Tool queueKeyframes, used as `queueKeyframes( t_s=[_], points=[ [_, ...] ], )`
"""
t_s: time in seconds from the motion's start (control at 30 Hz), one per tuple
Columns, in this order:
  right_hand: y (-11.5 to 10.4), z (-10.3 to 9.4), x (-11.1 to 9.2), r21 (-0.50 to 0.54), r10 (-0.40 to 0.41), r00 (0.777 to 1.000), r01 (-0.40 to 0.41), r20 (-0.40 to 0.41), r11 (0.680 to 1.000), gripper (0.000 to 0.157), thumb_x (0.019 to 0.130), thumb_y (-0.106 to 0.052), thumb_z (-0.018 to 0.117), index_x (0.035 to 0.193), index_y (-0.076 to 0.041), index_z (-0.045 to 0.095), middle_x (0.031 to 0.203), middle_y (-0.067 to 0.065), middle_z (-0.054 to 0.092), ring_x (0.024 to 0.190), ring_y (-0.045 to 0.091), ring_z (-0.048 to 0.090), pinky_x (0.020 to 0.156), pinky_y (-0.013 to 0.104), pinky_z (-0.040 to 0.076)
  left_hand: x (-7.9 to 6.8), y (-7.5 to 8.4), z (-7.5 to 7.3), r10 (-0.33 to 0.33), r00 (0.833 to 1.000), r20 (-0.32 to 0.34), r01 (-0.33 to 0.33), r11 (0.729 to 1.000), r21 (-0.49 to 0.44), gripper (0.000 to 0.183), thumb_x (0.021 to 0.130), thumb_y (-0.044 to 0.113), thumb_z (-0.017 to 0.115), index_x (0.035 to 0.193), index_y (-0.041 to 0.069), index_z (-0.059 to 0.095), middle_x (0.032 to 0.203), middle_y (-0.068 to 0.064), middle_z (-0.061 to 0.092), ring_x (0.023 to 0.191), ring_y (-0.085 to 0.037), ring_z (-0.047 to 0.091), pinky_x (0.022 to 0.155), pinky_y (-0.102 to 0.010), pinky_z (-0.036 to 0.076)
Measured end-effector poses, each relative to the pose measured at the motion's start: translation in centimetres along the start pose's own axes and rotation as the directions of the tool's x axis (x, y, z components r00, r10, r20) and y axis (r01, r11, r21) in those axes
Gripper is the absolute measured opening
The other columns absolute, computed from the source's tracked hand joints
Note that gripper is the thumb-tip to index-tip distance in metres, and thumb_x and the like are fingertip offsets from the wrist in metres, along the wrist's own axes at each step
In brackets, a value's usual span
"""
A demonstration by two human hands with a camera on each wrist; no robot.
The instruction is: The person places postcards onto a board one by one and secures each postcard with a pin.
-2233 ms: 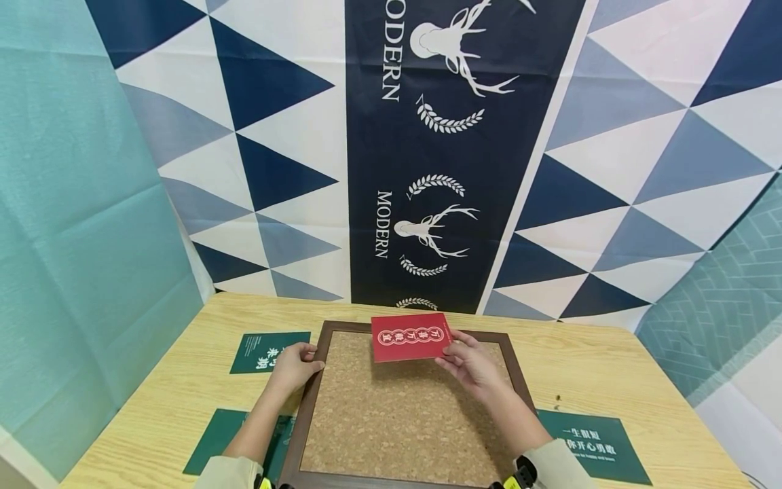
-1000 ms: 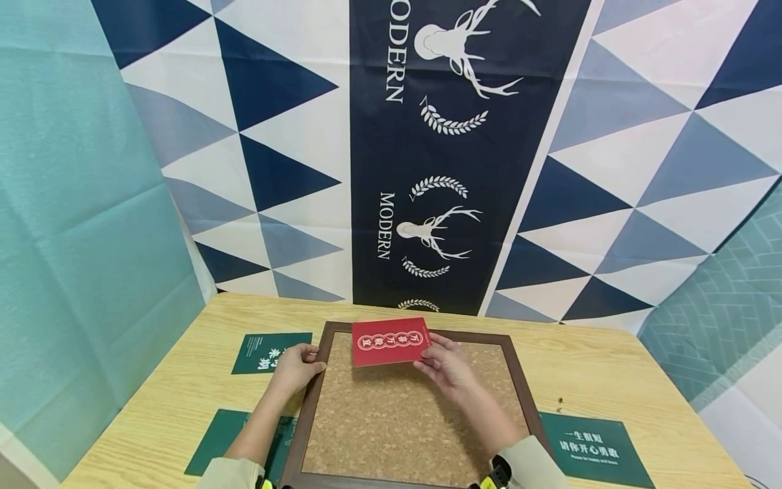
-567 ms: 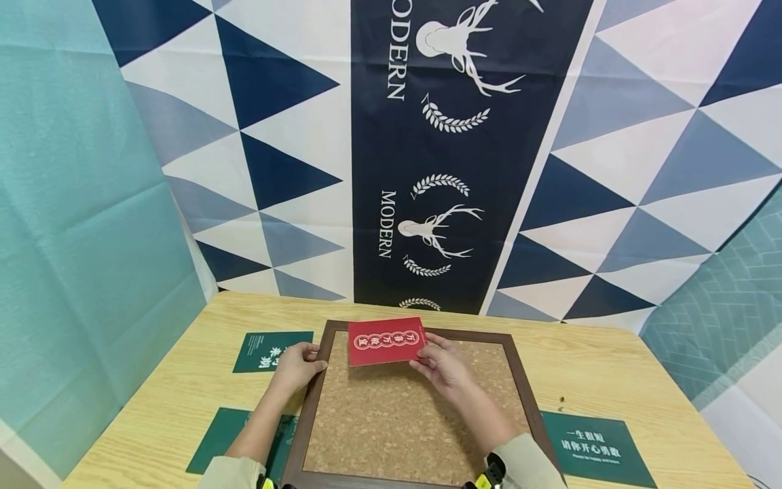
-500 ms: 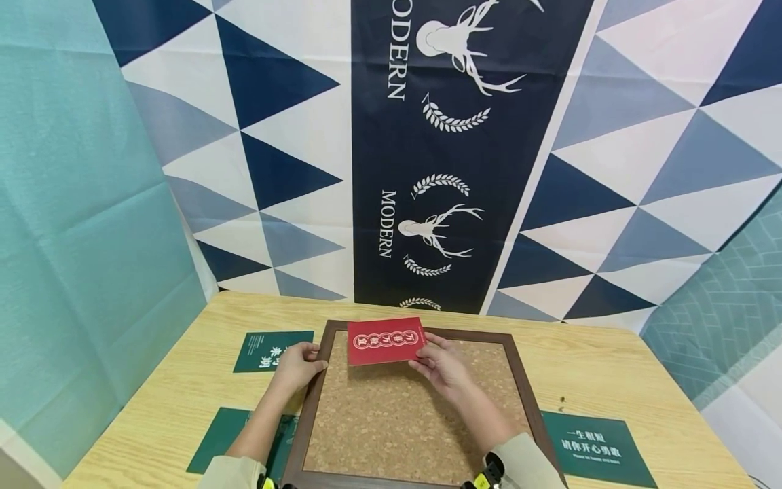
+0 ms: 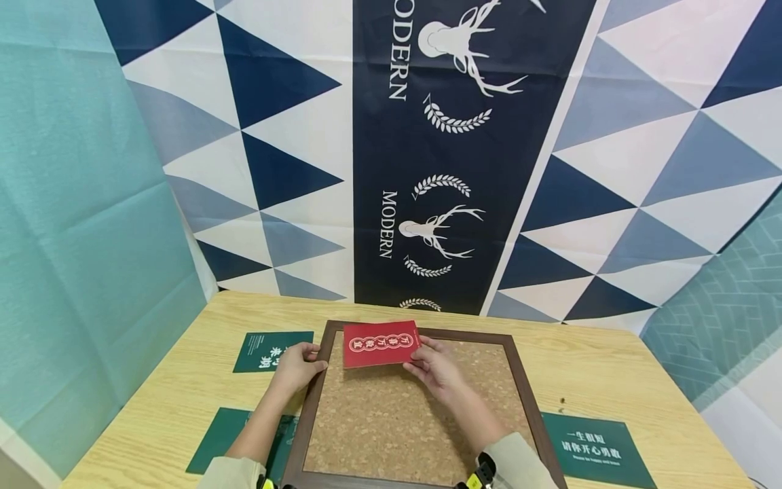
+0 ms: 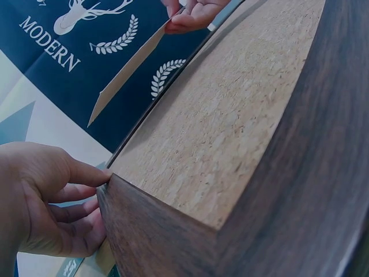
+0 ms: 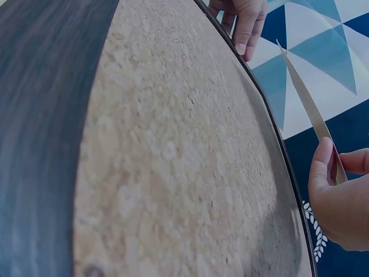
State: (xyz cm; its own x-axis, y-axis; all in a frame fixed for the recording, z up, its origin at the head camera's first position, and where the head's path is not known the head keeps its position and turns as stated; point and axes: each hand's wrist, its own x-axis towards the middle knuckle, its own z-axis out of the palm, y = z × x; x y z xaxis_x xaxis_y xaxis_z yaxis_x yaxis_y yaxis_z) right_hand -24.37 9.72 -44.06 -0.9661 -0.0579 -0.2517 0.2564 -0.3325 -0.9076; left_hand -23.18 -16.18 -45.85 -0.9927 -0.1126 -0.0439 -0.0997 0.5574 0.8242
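Observation:
My right hand (image 5: 436, 372) pinches the right edge of a red card (image 5: 377, 345) with pale printed characters. The card hovers tilted over the far left part of a cork board (image 5: 409, 421) in a dark brown frame. From the left wrist view, the card's plain tan underside (image 6: 130, 72) shows and it stands off the cork. My left hand (image 5: 297, 370) grips the frame's left side, thumb on the top face and fingers curled against the outer edge. In the right wrist view, the card (image 7: 308, 104) appears nearly edge-on between thumb and fingers.
On the wooden table (image 5: 183, 380) lie a green card (image 5: 259, 352) at far left, another green card (image 5: 214, 438) near my left forearm, and a third (image 5: 599, 448) to the right. Small dark bits (image 5: 563, 401) lie nearby. A patterned cloth (image 5: 293, 170) hangs behind.
My right hand has carried the red card leftward over the board, slowing and dipping slightly at the end. The left hand has kept its grip on the frame.

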Motion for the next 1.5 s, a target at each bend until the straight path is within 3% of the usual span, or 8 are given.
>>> queueKeyframes(
  t_s=[0.33, 0.97, 1.5],
  points=[
    [0.7, 0.6, 0.1, 0.016, -0.013, 1.000, 0.013, 0.004, 1.000, 0.045, 0.078, 0.012, 0.047, 0.123, 0.009, 0.040, 0.089, 0.007, 0.060, 0.069, 0.012, 0.058, 0.065, 0.023, 0.054, -0.1, 0.0, 0.0, 0.002, 1.000, 0.001, -0.002, 1.000, -0.005, 0.036, 0.085, 0.008, 0.065, 0.117, -0.006, 0.059, 0.105, -0.021, 0.063, 0.096, -0.032, 0.060, 0.076, -0.041, 0.053],
    [1.7, 1.0, 0.2, 0.017, -0.007, 1.000, 0.007, 0.003, 1.000, 0.048, 0.084, 0.010, 0.045, 0.130, 0.009, 0.034, 0.090, 0.006, 0.058, 0.072, 0.010, 0.058, 0.069, 0.025, 0.056, 0.0, -0.3, 0.1, 0.010, 1.000, -0.008, -0.010, 1.000, 0.003, 0.035, 0.085, 0.008, 0.065, 0.116, -0.006, 0.059, 0.104, -0.021, 0.063, 0.096, -0.032, 0.060, 0.076, -0.041, 0.053],
    [2.1, 1.4, 0.0, 0.004, 0.007, 1.000, -0.007, 0.001, 1.000, 0.049, 0.087, 0.007, 0.046, 0.133, 0.010, 0.030, 0.110, 0.018, 0.054, 0.079, 0.014, 0.059, 0.072, 0.025, 0.056, 0.0, -0.4, 0.2, 0.007, 1.000, -0.007, -0.007, 1.000, -0.003, 0.036, 0.084, 0.009, 0.066, 0.117, -0.006, 0.059, 0.105, -0.021, 0.063, 0.097, -0.033, 0.060, 0.077, -0.042, 0.053]
  ],
)
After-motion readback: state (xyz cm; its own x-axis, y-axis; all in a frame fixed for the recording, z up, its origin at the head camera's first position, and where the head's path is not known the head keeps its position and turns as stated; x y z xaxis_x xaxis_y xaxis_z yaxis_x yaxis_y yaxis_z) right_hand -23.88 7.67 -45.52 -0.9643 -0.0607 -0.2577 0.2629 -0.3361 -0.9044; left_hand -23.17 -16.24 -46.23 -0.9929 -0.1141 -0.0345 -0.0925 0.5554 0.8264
